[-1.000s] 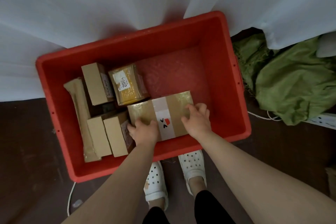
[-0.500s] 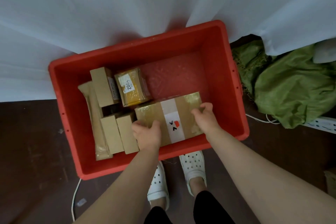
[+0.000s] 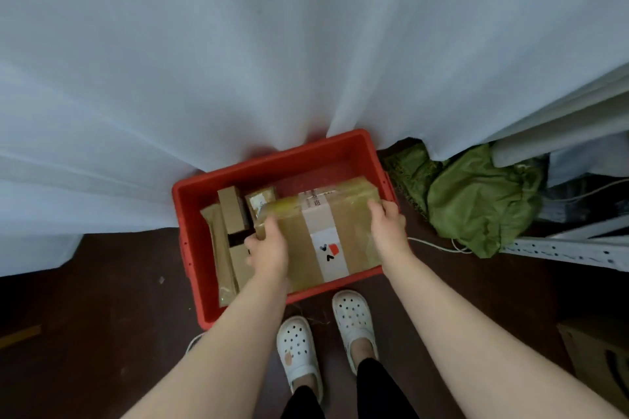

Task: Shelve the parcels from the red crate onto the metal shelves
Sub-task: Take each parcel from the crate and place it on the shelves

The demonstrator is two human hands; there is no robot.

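Left hand (image 3: 269, 248): fingers curled round the left end of the taped brown box (image 3: 350, 224), gripping. Right hand (image 3: 388, 228): fingers curled over the box's right end, thumb on top. Box held tilted between both hands over the right half of the red crate (image 3: 190, 187), its near edge overlapping the crate's near rim. In the crate's left half: a long wrapped parcel (image 3: 218, 248), a small carton (image 3: 231, 211), a taped packet (image 3: 260, 201). White curtain (image 3: 272, 44) behind; green cloth (image 3: 476, 201) on the floor to the right

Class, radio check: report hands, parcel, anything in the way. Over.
Left hand and right hand grip taped parcel ends. Parcel over red crate, unshelved. No obstruction visible.
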